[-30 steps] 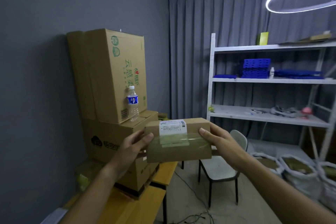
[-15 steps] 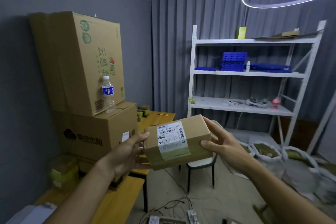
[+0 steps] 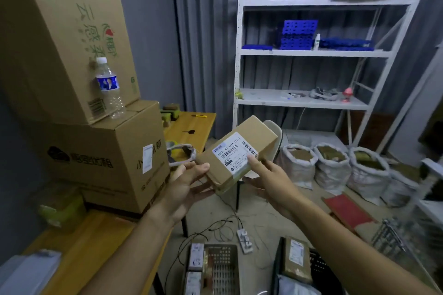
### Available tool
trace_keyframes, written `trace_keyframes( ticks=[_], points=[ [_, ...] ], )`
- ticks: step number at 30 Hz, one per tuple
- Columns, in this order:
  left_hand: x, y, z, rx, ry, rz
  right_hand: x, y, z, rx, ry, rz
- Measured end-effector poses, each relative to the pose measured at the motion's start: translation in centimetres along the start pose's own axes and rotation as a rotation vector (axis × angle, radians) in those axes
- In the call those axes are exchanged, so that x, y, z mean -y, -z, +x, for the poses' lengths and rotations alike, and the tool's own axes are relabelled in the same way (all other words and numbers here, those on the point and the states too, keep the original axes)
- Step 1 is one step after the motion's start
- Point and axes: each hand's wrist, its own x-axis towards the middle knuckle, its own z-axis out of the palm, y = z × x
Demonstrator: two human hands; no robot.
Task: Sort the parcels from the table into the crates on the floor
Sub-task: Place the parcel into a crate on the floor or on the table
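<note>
A grey-walled room with grey curtains holds a white metal shelf rack at the back, with blue plastic pieces on one shelf. A wooden table runs along the left side, carrying two big stacked cardboard boxes; a water bottle stands on the lower box, against the upper one. On the floor by the rack sit three open white sacks, and nearer the camera a power strip lies among loose cables.

Both arms reach forward over the floor. The left hand cups the near lower corner of a small cardboard parcel, fingers curled around its edge. The right hand supports it from the right, thumb pressed on the white shipping label. The parcel is tilted, held in the air above the floor, beside the table edge.

At the bottom edge, a light crate and a dark crate are cut off; each already holds parcels. The chair behind the parcel is mostly hidden, and the left foreground of the table is blurred.
</note>
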Motion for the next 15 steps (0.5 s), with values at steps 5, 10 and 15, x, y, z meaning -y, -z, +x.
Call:
trace_keyframes(
  ticks=[5, 10, 15],
  points=[
    [2.8, 3.0, 3.8, 0.015, 0.099, 0.034, -2.3, -2.0, 4.2, -0.007, -0.080, 0.026],
    [5.0, 7.1, 7.1, 0.071, 0.234, 0.172, -5.2, -2.7, 8.2, 0.004, -0.206, 0.051],
    [6.8, 9.1, 10.8, 0.087, 0.261, 0.185, -8.4, -3.6, 10.4, 0.030, -0.308, 0.030]
  ],
)
